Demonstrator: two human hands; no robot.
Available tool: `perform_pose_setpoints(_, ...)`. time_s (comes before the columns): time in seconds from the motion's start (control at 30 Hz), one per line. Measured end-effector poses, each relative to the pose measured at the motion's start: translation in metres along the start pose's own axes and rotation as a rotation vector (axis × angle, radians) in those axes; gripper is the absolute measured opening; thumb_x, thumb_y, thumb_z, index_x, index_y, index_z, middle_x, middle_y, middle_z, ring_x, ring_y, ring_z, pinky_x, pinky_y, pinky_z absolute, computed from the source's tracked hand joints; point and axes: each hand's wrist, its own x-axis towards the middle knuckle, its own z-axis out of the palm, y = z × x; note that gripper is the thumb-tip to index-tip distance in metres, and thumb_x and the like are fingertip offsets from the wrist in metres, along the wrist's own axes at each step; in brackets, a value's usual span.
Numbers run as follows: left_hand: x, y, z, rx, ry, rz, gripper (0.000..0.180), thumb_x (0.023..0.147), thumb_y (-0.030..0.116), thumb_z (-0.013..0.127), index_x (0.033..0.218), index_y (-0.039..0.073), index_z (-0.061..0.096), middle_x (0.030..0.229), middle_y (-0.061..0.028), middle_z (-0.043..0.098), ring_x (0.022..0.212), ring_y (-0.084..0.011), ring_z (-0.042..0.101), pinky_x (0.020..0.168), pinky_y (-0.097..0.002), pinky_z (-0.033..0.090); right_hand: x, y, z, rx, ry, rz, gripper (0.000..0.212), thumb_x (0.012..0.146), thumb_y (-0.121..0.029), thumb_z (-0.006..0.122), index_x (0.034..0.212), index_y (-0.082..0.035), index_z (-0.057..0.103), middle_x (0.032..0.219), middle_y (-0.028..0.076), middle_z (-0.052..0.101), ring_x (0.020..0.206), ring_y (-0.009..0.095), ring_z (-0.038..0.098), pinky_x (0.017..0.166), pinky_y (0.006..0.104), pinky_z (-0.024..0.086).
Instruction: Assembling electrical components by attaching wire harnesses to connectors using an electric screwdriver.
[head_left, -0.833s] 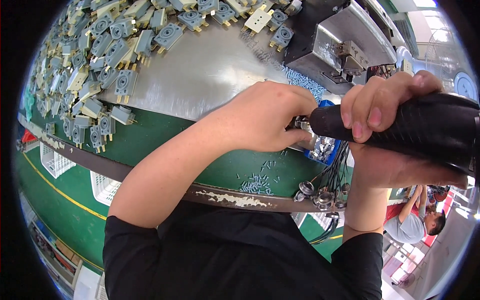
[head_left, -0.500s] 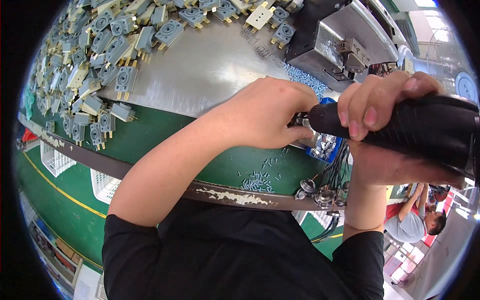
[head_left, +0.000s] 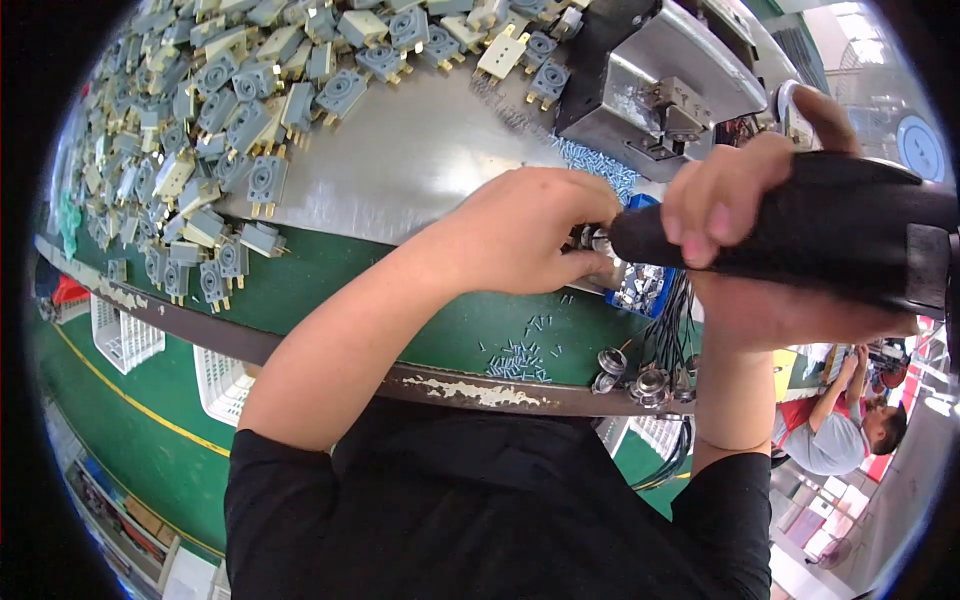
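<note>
My right hand (head_left: 735, 200) is wrapped round a black power screwdriver (head_left: 850, 235), held almost level with its nose pointing left. At that nose, my left hand (head_left: 530, 230) is closed, thumb against fingers, on a small shiny metal part (head_left: 598, 242). The fingers cover most of this part, so its exact kind does not show. Just beneath the screwdriver's nose stands a blue bin (head_left: 660, 290) of small metal pieces. Behind my left hand lies a heap of silvery screws (head_left: 598, 165).
Grey and cream socket-like parts with brass prongs (head_left: 250, 120) are heaped at the left and back. A metal machine (head_left: 650, 100) stands at the back right. Loose screws (head_left: 515, 360), black wires (head_left: 678, 325) and round metal parts (head_left: 650, 385) lie by the bench's front edge (head_left: 480, 392). Another person (head_left: 840, 440) works at the right.
The screwdriver and my right hand have shifted slightly left, and the right hand's fingers have moved on the tool. The whole view has turned a little. My left hand keeps its grip.
</note>
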Motion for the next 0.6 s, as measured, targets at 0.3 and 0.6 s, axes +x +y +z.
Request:
perform_pose_setpoints(0.3,0.004,0.001,0.009,0.158,0.198,0.321,0.036,0.077,0.015,0.088,0.11,0.004,0.078,0.102,-0.014,0.076,0.098,-0.0318,0.073,0.094,-0.0447,0.057,0.012,-0.026,-0.017,-0.493,0.433,0.105,0.115,0.086,-0.095,0.038,0.148,0.001,0.043,0.087,0.009,0.058,0.078,0.022,0.06,0.075,0.039,0.051)
perform_pose_setpoints(0.6,-0.009,0.024,0.023,0.142,0.155,0.263,0.028,0.072,0.008,0.092,0.094,0.003,0.076,0.095,-0.013,0.077,0.092,-0.0326,0.074,0.082,-0.0415,0.059,-0.01,-0.03,-0.021,-0.681,0.215,0.189,0.065,0.115,-0.051,0.027,0.15,0.002,0.042,0.114,0.012,0.067,0.107,0.022,0.065,0.101,0.037,0.05)
